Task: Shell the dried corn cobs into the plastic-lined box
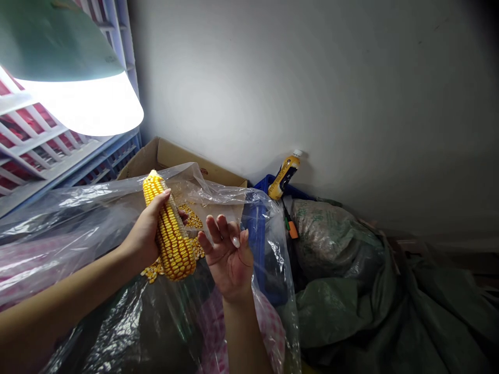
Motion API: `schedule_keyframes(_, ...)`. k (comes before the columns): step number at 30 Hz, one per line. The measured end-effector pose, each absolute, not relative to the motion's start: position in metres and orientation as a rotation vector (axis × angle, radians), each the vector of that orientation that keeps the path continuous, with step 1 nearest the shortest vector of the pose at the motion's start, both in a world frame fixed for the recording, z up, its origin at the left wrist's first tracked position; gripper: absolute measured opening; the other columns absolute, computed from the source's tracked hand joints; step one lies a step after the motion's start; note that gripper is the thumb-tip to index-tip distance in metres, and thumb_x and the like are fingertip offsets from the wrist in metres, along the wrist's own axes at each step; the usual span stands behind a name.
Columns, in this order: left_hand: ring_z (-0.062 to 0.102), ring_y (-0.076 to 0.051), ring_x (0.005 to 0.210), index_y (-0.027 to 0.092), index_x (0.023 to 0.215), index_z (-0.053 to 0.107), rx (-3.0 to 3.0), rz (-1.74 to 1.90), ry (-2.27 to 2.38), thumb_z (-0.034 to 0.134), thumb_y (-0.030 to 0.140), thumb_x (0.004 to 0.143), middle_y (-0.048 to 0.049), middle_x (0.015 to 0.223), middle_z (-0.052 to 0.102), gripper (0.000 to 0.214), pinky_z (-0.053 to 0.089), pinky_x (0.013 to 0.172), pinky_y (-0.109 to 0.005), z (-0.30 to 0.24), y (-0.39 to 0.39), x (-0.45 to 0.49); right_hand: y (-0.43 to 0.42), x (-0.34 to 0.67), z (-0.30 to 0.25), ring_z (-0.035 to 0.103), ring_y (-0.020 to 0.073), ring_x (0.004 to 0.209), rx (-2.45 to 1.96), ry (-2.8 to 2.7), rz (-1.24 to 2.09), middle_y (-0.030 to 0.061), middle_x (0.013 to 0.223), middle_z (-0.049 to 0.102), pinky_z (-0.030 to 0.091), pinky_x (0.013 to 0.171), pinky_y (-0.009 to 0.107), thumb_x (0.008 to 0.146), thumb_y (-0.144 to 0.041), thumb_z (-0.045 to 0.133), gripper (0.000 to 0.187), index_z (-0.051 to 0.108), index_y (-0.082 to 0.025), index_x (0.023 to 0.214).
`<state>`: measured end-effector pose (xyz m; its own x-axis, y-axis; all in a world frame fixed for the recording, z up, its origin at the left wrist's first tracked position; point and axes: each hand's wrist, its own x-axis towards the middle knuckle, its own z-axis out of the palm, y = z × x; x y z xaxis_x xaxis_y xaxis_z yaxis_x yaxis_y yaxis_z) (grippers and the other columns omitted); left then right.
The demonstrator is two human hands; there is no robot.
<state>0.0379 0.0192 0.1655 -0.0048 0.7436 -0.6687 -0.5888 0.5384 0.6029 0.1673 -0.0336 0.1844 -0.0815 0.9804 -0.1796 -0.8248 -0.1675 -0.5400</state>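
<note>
An ear of yellow corn (169,236) stands tilted in my left hand (146,234), whose thumb lies along its front while the other fingers go behind it. Most of its kernels are in place, but a pale bare strip runs down the right edge of its upper half. Just to the right, my right hand (230,259) is raised palm up with fingers loosely bent and apart, not touching the ear. Loose corn kernels (191,215) lie below and behind the ear on a clear plastic sheet (222,195).
A bright lamp (89,104) hangs at upper left before a slatted plastic crate (31,130). Behind the sheet are a cardboard box (179,156) and a pale wall. An orange-labelled bottle (286,174) leans by a blue bin (265,182). Filled sacks (331,234) and dark green cloth (339,311) lie right.
</note>
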Motion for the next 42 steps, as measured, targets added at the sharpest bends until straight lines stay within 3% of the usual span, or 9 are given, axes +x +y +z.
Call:
schedule_keyframes(10,0.06,-0.017,0.05,0.018,0.082,0.052,0.128,1.045,1.148,0.061,0.043,0.066,-0.0018,0.059,0.061,0.031,0.053,0.048,-0.03,0.166,0.02,0.036,-0.033,0.168,0.185,0.057,0.0144,0.098,-0.493,-0.347,1.683,-0.0045,0.09,0.064,0.046,0.082,0.033,0.072,-0.041,0.06,0.024,0.052,-0.02,0.064)
schedule_keyframes(16,0.059,-0.018,0.049,0.018,0.079,0.053,0.129,1.028,1.151,0.059,0.043,0.067,-0.002,0.059,0.061,0.029,0.052,0.046,-0.032,0.165,0.02,0.037,-0.035,0.167,0.187,0.057,0.015,0.095,-0.499,-0.36,1.691,-0.0035,0.087,0.063,0.046,0.081,0.036,0.071,-0.043,0.06,0.029,0.047,-0.02,0.06)
schedule_keyframes(30,0.056,-0.013,0.047,0.015,0.072,0.055,0.1,1.008,1.158,0.061,0.047,0.064,0.0,0.057,0.059,0.033,0.05,0.047,-0.026,0.166,0.02,0.038,-0.036,0.169,0.184,0.06,0.0131,0.092,-0.221,-0.488,1.769,-0.0042,0.079,0.062,0.049,0.078,0.029,0.076,-0.046,0.054,0.038,0.041,-0.02,0.052)
schedule_keyframes(33,0.055,-0.013,0.047,0.017,0.072,0.056,0.099,0.997,1.151,0.062,0.05,0.062,0.0002,0.058,0.061,0.035,0.05,0.047,-0.025,0.166,0.019,0.038,-0.034,0.171,0.185,0.062,0.0136,0.085,0.031,-0.627,1.821,-0.0033,0.077,0.063,0.05,0.069,0.029,0.075,-0.054,0.047,0.043,0.04,-0.019,0.051)
schedule_keyframes(36,0.054,-0.012,0.047,0.018,0.072,0.056,0.112,1.018,1.138,0.062,0.053,0.061,0.0007,0.058,0.061,0.037,0.049,0.046,-0.024,0.165,0.018,0.037,-0.033,0.177,0.189,0.062,0.0137,0.062,0.459,-0.996,1.799,-0.0017,0.061,0.061,0.049,0.054,0.028,0.072,-0.06,0.043,0.047,0.045,-0.019,0.049)
schedule_keyframes(38,0.054,-0.012,0.048,0.018,0.071,0.056,0.108,1.023,1.121,0.062,0.053,0.062,0.0007,0.059,0.061,0.037,0.049,0.048,-0.025,0.165,0.018,0.036,-0.033,0.182,0.191,0.06,0.0138,0.057,0.137,-1.168,1.735,-0.0005,0.056,0.06,0.049,0.055,0.03,0.076,-0.058,0.04,0.045,0.053,-0.02,0.055)
schedule_keyframes(42,0.058,-0.015,0.052,0.015,0.072,0.056,0.117,1.022,1.124,0.062,0.052,0.062,-0.0016,0.06,0.062,0.039,0.05,0.051,-0.027,0.163,0.019,0.035,-0.031,0.188,0.189,0.058,0.0184,0.09,-1.353,-1.223,1.059,0.0062,0.091,0.065,0.043,0.083,0.033,0.079,-0.048,0.047,0.034,0.064,-0.019,0.084)
